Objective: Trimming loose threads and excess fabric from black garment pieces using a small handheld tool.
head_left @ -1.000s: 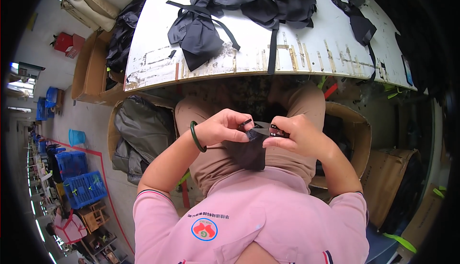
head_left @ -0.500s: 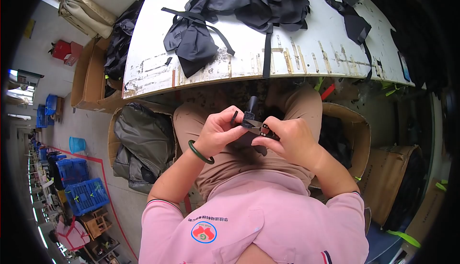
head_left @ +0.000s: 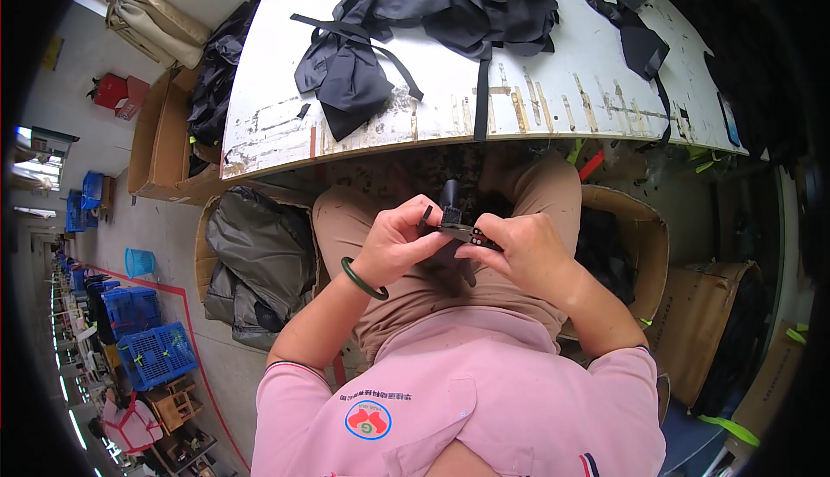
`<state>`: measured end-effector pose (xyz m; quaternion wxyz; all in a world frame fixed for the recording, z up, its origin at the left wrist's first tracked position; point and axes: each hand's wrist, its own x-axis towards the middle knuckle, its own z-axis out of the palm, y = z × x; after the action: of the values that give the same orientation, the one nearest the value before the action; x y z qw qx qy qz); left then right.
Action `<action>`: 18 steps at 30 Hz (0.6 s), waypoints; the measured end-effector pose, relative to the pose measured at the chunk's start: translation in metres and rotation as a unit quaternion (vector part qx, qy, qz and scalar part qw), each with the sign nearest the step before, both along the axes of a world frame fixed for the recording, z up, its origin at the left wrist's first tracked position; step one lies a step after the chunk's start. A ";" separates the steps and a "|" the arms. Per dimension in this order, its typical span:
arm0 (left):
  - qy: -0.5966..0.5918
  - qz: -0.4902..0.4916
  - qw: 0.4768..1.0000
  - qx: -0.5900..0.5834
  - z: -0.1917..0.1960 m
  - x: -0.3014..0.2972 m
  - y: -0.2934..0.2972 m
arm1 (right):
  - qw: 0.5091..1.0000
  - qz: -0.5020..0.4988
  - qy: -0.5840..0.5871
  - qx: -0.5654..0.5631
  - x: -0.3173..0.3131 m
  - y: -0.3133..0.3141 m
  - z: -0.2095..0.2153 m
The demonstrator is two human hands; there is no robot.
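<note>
A small black buckle (head_left: 456,228) with webbing is pinched in both grips, left hand (head_left: 399,243) and right hand (head_left: 526,252); fitting appears unfinished, with dark fabric pieces (head_left: 450,1) left on the tabletop (head_left: 553,96).

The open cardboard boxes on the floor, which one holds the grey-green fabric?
The open cardboard box beside the person's left knee; grey-green fabric fills it, while the one by the right knee holds dark material.
</note>
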<state>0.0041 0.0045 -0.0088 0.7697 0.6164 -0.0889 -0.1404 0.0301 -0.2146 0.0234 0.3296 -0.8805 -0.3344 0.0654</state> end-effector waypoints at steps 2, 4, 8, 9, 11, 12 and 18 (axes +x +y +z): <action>0.007 0.005 1.000 0.001 -0.001 -0.001 0.001 | 1.000 -0.007 0.009 -0.008 0.001 -0.003 0.001; 0.014 0.011 1.000 0.002 -0.002 -0.001 0.002 | 1.000 -0.013 0.019 -0.015 0.001 -0.004 0.002; 0.015 0.012 1.000 -0.005 -0.003 0.001 -0.001 | 0.978 -0.076 0.145 0.129 0.003 -0.004 0.002; 0.013 0.008 1.000 -0.009 -0.002 0.002 -0.003 | 0.960 -0.087 0.188 0.186 0.004 -0.003 0.002; -0.035 -0.020 0.999 0.012 -0.006 0.005 -0.009 | 0.952 -0.081 0.208 0.208 0.005 -0.002 0.002; -0.051 -0.044 0.997 0.025 -0.003 0.006 -0.014 | 0.947 -0.083 0.223 0.214 0.005 -0.004 -0.004; -0.145 -0.061 0.985 0.070 0.013 0.029 -0.033 | 0.901 -0.136 0.287 0.295 0.014 -0.077 0.007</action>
<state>0.0334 -0.0289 0.0046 0.6939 0.6757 -0.2269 -0.1021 0.0442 -0.2918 0.0299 0.6615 -0.7229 -0.1066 0.1684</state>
